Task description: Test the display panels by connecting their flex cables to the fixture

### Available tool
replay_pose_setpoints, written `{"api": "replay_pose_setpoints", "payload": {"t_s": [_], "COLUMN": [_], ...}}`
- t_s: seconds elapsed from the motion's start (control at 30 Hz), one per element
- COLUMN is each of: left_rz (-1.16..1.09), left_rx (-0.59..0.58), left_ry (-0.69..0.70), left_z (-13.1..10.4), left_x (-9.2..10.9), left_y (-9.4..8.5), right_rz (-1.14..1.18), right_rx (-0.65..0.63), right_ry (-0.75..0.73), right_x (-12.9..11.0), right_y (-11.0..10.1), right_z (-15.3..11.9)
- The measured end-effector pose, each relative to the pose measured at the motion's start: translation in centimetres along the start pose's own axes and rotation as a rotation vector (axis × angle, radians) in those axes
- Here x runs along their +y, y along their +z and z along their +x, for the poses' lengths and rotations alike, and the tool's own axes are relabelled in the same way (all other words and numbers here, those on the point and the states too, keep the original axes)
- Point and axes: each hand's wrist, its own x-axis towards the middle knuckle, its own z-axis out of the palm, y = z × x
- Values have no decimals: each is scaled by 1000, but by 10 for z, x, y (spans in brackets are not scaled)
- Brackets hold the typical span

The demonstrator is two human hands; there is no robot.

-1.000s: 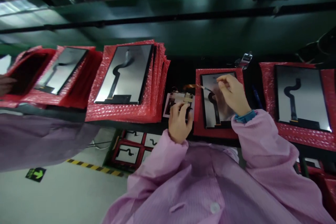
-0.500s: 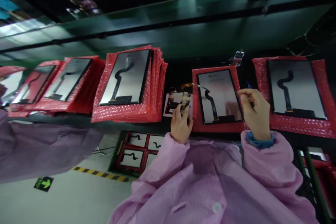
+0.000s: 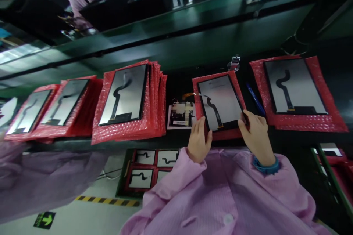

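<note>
A display panel [image 3: 220, 97] with a dark curved flex cable lies slightly turned over a red bubble-wrap bag [image 3: 226, 134] in front of me. My left hand [image 3: 199, 141] grips its lower left corner, fingers along the side edge and thumb at the near edge. At the right edge, near the lower corner, my right hand [image 3: 255, 132] holds the panel between thumb and fingers. Left of the panel sits a small circuit board [image 3: 181, 114] with tape strips, on a white base. An amber flex strip [image 3: 189, 96] runs from the board's side to the panel.
Stacked bubble-wrap bags [image 3: 157, 117] carry another panel [image 3: 124, 93] at left, with more stacks beyond. A blue pen [image 3: 255, 99] and a further panel [image 3: 295, 86] lie right. A clear-and-metal piece [image 3: 235, 62] stands behind. A co-worker's sleeve [image 3: 49, 176] is at left.
My left hand has left the circuit board and taken the panel's lower left corner. My right hand has come down onto its right edge. The panel has turned slightly, and the view has shifted.
</note>
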Motion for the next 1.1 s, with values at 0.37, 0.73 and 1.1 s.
{"api": "replay_pose_setpoints", "payload": {"t_s": [0.37, 0.73, 1.1], "left_rz": [-403, -1299, -1283], "left_rx": [-318, 237, 220], "left_ry": [-233, -568, -621], "left_z": [25, 82, 80], "left_x": [-19, 17, 25], "left_y": [-33, -68, -77], "right_rz": [405, 735, 731], "right_rx": [121, -148, -87], "right_ry": [-72, -3, -565], "right_x": [-86, -111, -117], "right_y": [-46, 45, 36], "right_z": [8, -15, -17]}}
